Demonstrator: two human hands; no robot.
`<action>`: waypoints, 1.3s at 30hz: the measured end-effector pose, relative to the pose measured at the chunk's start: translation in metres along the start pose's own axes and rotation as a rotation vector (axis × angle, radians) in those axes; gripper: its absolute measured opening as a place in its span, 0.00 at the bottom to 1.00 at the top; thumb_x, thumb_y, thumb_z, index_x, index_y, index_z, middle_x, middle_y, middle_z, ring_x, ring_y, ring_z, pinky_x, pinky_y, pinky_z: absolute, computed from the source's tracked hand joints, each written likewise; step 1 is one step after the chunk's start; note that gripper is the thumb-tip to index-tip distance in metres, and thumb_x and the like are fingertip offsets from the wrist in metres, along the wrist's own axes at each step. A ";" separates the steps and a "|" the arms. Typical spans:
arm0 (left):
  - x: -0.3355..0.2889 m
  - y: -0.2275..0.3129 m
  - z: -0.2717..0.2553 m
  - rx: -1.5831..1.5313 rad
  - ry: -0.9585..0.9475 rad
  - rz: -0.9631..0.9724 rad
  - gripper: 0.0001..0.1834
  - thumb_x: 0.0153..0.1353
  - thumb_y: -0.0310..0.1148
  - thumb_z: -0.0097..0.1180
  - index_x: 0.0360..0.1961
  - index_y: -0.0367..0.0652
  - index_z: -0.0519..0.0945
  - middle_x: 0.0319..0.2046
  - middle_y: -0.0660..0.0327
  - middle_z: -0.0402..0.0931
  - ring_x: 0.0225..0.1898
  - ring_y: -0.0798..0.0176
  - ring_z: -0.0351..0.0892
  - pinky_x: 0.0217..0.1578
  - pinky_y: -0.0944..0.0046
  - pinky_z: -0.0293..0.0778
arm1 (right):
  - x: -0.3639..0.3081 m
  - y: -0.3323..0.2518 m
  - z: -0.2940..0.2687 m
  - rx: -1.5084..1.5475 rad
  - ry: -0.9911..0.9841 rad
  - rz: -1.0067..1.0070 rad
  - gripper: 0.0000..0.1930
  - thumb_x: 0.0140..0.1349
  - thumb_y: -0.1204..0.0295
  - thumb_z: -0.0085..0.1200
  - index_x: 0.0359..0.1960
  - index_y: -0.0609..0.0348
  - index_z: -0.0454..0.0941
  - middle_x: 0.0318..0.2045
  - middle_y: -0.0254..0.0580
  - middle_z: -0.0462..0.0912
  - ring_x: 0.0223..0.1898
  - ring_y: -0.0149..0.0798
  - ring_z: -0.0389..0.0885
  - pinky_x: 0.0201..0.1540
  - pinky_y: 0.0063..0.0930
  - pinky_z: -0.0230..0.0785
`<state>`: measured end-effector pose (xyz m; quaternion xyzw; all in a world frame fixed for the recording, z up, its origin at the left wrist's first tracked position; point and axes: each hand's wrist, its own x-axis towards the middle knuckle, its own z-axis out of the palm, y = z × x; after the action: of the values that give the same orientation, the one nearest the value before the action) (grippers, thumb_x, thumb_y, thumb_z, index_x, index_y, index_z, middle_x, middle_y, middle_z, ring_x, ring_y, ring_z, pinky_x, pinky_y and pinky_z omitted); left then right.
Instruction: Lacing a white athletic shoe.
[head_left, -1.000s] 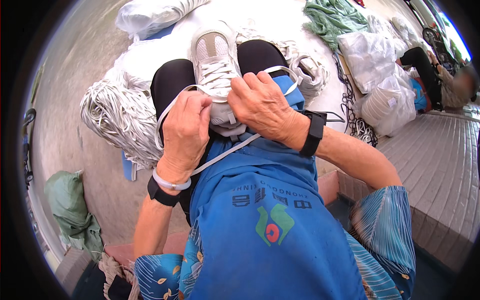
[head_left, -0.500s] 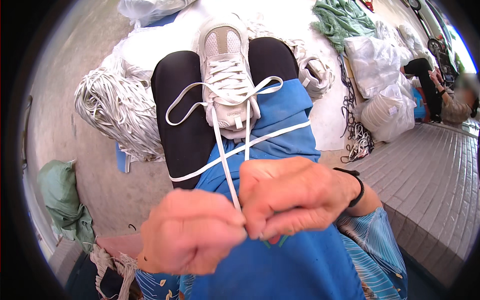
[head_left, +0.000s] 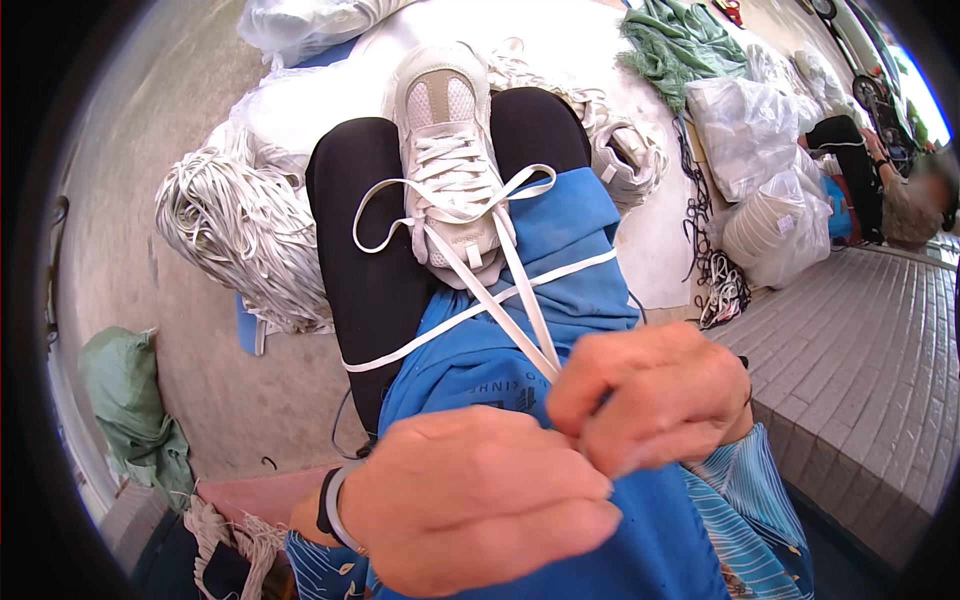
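The right hand (head_left: 655, 395) had its fingers closed on taut shoelaces (head_left: 527, 290); the left hand's (head_left: 480, 500) curled tight, their contents hidden from me. Beyond them sat a beige sneaker (head_left: 449, 130).

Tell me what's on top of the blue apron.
A white cord crosses the blue apron; two shoelace strands run over it toward the left hand and right hand. Both cover part of it; what they hide cannot be seen.
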<state>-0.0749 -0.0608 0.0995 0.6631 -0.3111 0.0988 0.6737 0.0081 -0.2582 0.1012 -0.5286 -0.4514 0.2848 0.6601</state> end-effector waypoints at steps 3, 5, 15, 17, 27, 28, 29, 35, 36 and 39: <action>0.007 0.001 0.001 -0.044 -0.017 -0.072 0.11 0.54 0.29 0.65 0.35 0.35 0.77 0.33 0.46 0.78 0.25 0.58 0.79 0.22 0.65 0.75 | -0.008 -0.007 -0.005 0.182 0.041 0.060 0.10 0.61 0.69 0.58 0.27 0.65 0.79 0.28 0.51 0.79 0.28 0.43 0.79 0.32 0.32 0.72; 0.005 -0.011 -0.003 0.015 0.051 -0.208 0.11 0.60 0.32 0.60 0.37 0.36 0.75 0.35 0.46 0.76 0.29 0.60 0.78 0.29 0.66 0.75 | -0.010 0.000 -0.006 0.067 0.029 0.105 0.09 0.61 0.71 0.58 0.27 0.65 0.79 0.28 0.50 0.80 0.29 0.44 0.80 0.32 0.32 0.72; -0.007 -0.066 -0.007 -0.015 0.046 -0.995 0.20 0.71 0.42 0.44 0.38 0.34 0.79 0.30 0.59 0.77 0.29 0.69 0.75 0.31 0.71 0.71 | 0.011 0.027 0.033 0.181 -0.336 -0.093 0.08 0.64 0.77 0.51 0.42 0.66 0.69 0.35 0.47 0.70 0.30 0.51 0.72 0.31 0.39 0.68; -0.006 -0.073 0.001 -0.172 -0.001 -1.090 0.20 0.71 0.41 0.43 0.37 0.33 0.78 0.25 0.63 0.77 0.25 0.71 0.75 0.28 0.72 0.72 | 0.014 0.028 0.043 0.026 -0.440 -0.033 0.09 0.62 0.77 0.52 0.42 0.64 0.69 0.35 0.47 0.70 0.33 0.51 0.74 0.32 0.39 0.69; -0.023 -0.054 -0.011 -0.405 0.279 -0.922 0.16 0.71 0.36 0.43 0.35 0.35 0.76 0.19 0.65 0.71 0.23 0.74 0.73 0.28 0.75 0.70 | -0.016 0.050 0.003 -0.405 0.119 0.473 0.07 0.63 0.72 0.48 0.35 0.63 0.76 0.24 0.44 0.78 0.27 0.46 0.79 0.33 0.32 0.72; -0.016 -0.048 -0.009 -0.467 0.131 -0.955 0.16 0.71 0.36 0.43 0.34 0.35 0.77 0.19 0.65 0.71 0.21 0.75 0.71 0.27 0.75 0.69 | -0.016 0.058 0.004 -0.412 0.122 0.475 0.07 0.63 0.72 0.48 0.35 0.63 0.76 0.24 0.44 0.78 0.27 0.46 0.79 0.33 0.32 0.72; -0.010 -0.043 0.000 -0.440 0.058 -0.956 0.15 0.71 0.37 0.44 0.34 0.38 0.77 0.18 0.67 0.69 0.19 0.77 0.68 0.23 0.76 0.65 | -0.012 0.067 0.007 -0.197 0.188 0.535 0.09 0.65 0.69 0.48 0.36 0.64 0.76 0.24 0.40 0.79 0.27 0.40 0.79 0.32 0.29 0.71; -0.001 -0.049 0.006 -0.561 -0.103 -1.034 0.17 0.71 0.36 0.45 0.31 0.34 0.77 0.16 0.66 0.67 0.17 0.75 0.65 0.20 0.74 0.64 | 0.009 0.093 0.019 0.729 0.411 0.732 0.15 0.69 0.64 0.49 0.41 0.66 0.77 0.29 0.37 0.79 0.32 0.28 0.77 0.33 0.21 0.71; -0.001 -0.048 0.002 -0.563 -0.105 -1.034 0.17 0.71 0.36 0.45 0.31 0.34 0.77 0.16 0.66 0.67 0.17 0.75 0.65 0.20 0.74 0.64 | 0.011 0.095 0.022 0.735 0.388 0.708 0.13 0.68 0.65 0.50 0.41 0.65 0.77 0.28 0.35 0.78 0.29 0.26 0.76 0.29 0.19 0.69; -0.012 -0.046 -0.013 -0.434 -0.239 -1.038 0.17 0.70 0.39 0.46 0.33 0.36 0.78 0.18 0.66 0.71 0.23 0.73 0.75 0.29 0.73 0.72 | 0.005 0.101 0.015 0.741 0.328 0.667 0.10 0.68 0.68 0.49 0.43 0.62 0.77 0.28 0.33 0.77 0.23 0.22 0.72 0.23 0.15 0.63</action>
<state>-0.0552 -0.0497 0.0558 0.5819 -0.0320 -0.3863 0.7149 0.0069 -0.2195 0.0065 -0.4122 -0.0184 0.5335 0.7383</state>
